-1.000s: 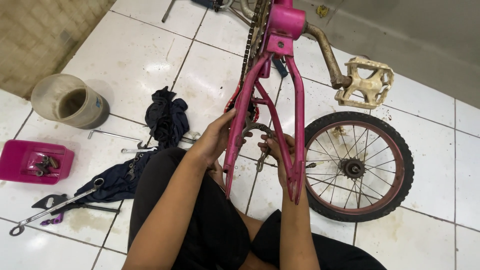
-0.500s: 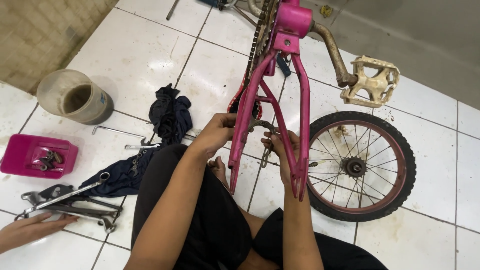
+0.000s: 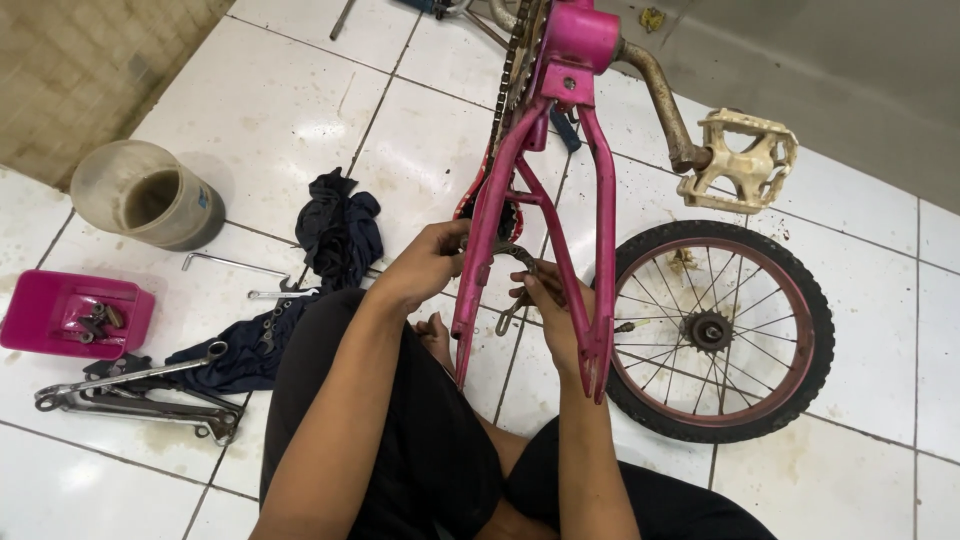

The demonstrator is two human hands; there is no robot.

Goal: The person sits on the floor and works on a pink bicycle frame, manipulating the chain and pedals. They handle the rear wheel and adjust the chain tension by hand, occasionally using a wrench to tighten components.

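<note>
A pink bicycle frame (image 3: 590, 170) stands upside down before me, its two rear stays pointing toward my lap. My left hand (image 3: 428, 262) grips the left stay near its lower end. My right hand (image 3: 548, 310) sits between the stays, fingers closed on a small dark metal part with a hook-like piece hanging below it. The chain (image 3: 508, 75) runs up along the left stay. A rusty crank carries a cream pedal (image 3: 742, 162) at upper right. A small detached wheel (image 3: 715, 332) lies flat on the tiles to the right.
On the white tiled floor at left lie several wrenches (image 3: 135, 392), a pink tray (image 3: 72, 315) with small parts, a dirty plastic tub (image 3: 148, 196), dark rags (image 3: 338, 230) and a hex key (image 3: 230, 265). A grey wall (image 3: 830, 60) runs along the upper right.
Another person's hand at the lower left edge half a second ago is gone, leaving wrenches bunched there. My hands stay at the frame's stays with little movement.
</note>
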